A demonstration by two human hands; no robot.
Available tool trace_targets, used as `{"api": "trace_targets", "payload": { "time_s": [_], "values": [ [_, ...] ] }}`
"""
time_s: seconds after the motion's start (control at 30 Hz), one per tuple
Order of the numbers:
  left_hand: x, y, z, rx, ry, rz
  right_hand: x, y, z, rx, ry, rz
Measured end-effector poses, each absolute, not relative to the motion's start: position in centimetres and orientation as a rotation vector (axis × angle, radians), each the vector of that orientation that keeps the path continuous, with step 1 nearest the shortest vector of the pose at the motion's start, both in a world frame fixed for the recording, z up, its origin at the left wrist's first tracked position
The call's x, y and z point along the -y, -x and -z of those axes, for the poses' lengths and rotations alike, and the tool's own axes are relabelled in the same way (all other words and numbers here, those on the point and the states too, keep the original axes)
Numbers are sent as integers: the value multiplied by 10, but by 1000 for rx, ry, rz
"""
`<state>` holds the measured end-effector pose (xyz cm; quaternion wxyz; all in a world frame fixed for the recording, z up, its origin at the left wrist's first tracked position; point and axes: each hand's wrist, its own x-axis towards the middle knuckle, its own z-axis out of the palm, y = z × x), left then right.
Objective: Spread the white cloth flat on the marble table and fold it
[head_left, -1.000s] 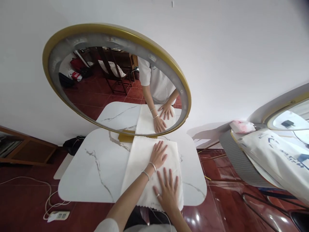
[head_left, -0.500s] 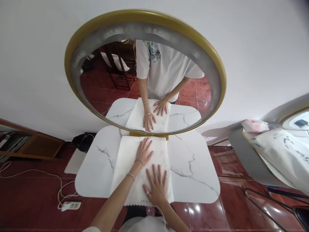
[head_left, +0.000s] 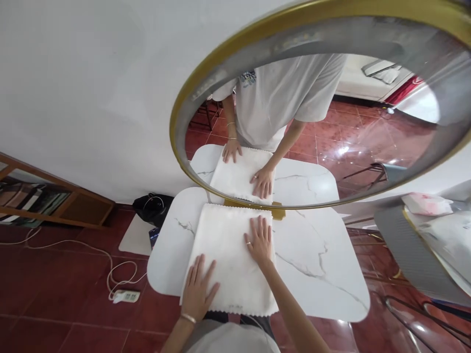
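A white cloth with scalloped edges (head_left: 230,250), perhaps a folded towel, lies flat on the marble-patterned white table (head_left: 312,279). My left hand (head_left: 198,291) rests on its near left part, fingers spread, a bracelet at the wrist. Toward the far right edge of the cloth, my right hand (head_left: 260,242) lies flat with its fingers stretched out and a ring on one finger. Neither hand grips the cloth.
A large gold-rimmed mirror (head_left: 206,73) stands at the table's back and reflects my torso and hands. At left are a black bag (head_left: 152,206), a power strip (head_left: 125,296) with cables and a wooden shelf (head_left: 84,206). A grey chair (head_left: 408,250) is at right.
My left hand has moved from the far part of the cloth to its near left. My right hand has slid forward to the far right. The view has turned left.
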<state>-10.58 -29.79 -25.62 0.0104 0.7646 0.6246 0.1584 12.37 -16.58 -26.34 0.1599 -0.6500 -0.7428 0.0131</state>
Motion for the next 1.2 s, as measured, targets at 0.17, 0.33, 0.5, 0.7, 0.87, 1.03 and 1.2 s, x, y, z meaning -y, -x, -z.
{"api": "trace_targets", "payload": {
  "time_s": [0.17,0.33,0.5,0.7,0.87,1.03,1.2],
  "values": [
    [299,153,251,-1925,-2464,-422,169,-88,267,2146,1848,-7],
    [292,199,248,-1969,-2428,-434,157,-34,266,2161,1806,-46],
    [240,218,248,-2090,-2205,-562,144,-6,272,2152,1769,-31],
    [94,207,250,-2038,-2154,-586,90,14,266,2241,1800,5],
    [43,198,252,-2131,-2045,-574,23,34,263,2223,1964,-134],
    [35,196,256,-2060,-2085,-568,-6,52,260,2401,1724,-212],
    [54,195,257,-2057,-2077,-499,18,66,257,2402,1586,-235]
  ]
}}
